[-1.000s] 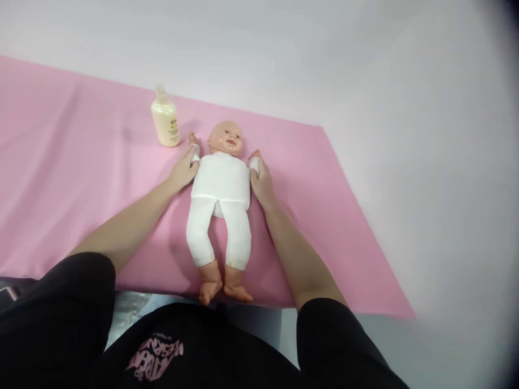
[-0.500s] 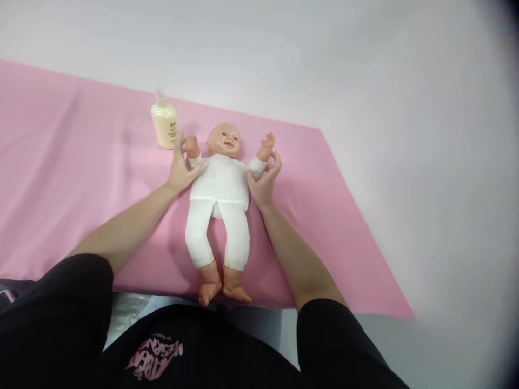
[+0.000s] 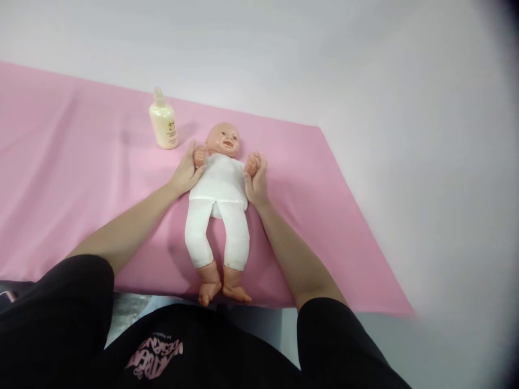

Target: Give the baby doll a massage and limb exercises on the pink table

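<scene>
Your left hand [image 3: 184, 174] is closed around the doll's small arm on the left side of its chest, fingers wrapped over the little fist, and your right hand [image 3: 255, 181] grips the other arm the same way, thumb and fingers curled round it; both arms are folded in toward the chest of the doll [image 3: 219, 205]. In the head view, the only one there is, the doll lies on its back at the centre of the frame, head toward the top, feet at the lower edge of the pink cloth [image 3: 81, 178], which runs from the left edge to right of centre over a pale table [image 3: 425, 162]. It wears a white top and white leggings, legs slightly apart, bare feet touching. A cream lotion bottle [image 3: 163, 126] stands upright in the upper left, near the doll's head and just beyond your left hand, apart from both. Your black sleeves and shirt fill the bottom of the frame. To handle the arms well, I would judge that a light hold close to the wrists serves best, with both sides moved evenly so the body stays flat and centred on the cloth. Keep your left knuckles away from the bottle, which looks easy to tip, and let the doll's shoulders rest on the cloth rather than lifting them.
</scene>
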Available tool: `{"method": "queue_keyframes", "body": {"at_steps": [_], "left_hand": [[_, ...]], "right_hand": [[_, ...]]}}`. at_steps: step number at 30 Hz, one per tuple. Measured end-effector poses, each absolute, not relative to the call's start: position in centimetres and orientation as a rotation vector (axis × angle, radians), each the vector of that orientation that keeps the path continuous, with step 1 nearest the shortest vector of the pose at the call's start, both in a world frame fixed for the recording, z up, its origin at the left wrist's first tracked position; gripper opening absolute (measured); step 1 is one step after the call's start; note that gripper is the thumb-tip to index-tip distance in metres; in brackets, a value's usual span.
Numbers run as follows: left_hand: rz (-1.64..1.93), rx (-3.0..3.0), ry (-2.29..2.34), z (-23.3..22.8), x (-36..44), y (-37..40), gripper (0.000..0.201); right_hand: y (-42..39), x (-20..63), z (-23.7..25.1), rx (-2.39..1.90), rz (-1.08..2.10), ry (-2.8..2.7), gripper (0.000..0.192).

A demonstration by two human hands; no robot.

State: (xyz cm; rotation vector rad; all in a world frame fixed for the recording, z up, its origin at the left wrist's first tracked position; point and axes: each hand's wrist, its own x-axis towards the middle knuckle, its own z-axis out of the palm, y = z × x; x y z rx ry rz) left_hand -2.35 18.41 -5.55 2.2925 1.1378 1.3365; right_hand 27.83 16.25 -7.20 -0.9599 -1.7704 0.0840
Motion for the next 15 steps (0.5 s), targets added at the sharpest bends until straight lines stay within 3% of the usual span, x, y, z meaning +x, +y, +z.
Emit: {"method": "queue_keyframes", "body": {"at_steps": [5,15], "left_hand": [[1.338,2.186,1.235,-6.9,-2.6,19.8,0.101],[1.150,2.064,1.335,-7.2,-3.9,20.4,0.085]], "right_hand": [[17.0,28.3,-7.1,-1.287,0.130,-1.750,0.078],[17.6,29.6,-7.4,-1.382,0.375,-1.737,0.076]]}}
